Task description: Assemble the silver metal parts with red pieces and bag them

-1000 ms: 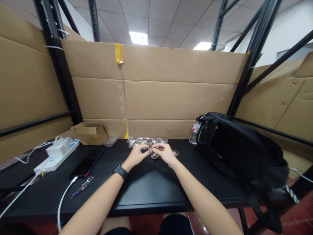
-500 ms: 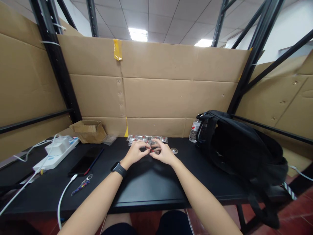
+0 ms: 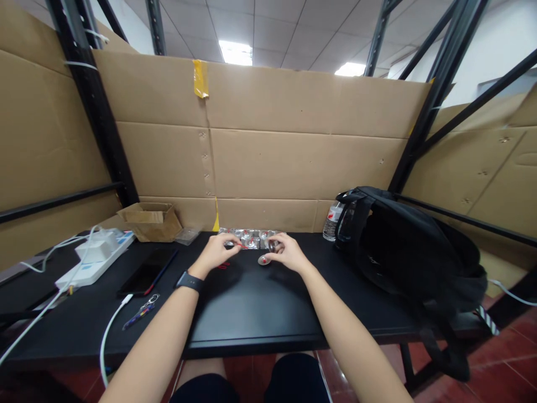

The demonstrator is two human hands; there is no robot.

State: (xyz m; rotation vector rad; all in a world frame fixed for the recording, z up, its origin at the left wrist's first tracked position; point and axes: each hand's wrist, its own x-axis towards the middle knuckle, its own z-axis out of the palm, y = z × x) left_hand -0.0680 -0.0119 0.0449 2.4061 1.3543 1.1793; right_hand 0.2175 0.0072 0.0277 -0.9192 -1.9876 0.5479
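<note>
My left hand (image 3: 215, 253), a dark watch on its wrist, pinches a thin red cord (image 3: 240, 245) between thumb and fingertips. Below these fingers more red cord (image 3: 224, 265) shows against the black table. My right hand (image 3: 288, 253) has its fingers curled and its thumb tip at a small round silvery disc (image 3: 264, 260) with a red mark in the middle. Something darker inside the curled fingers is too small to make out. Behind both hands lies a row of shiny clear-and-silver packets (image 3: 251, 239) with red spots, partly covered by the fingers.
A black backpack (image 3: 415, 252) and a water bottle (image 3: 331, 223) stand on the right. To the left are a small cardboard box (image 3: 153, 226), a black phone (image 3: 149, 272), a keychain (image 3: 140, 313) and a white power strip (image 3: 96, 263). Cardboard walls (image 3: 268, 162) close off the back and sides.
My hands were together over the table's middle; they have parted, the left moving left with red cord. The disc now shows at my right thumb; the one right of that hand no longer shows.
</note>
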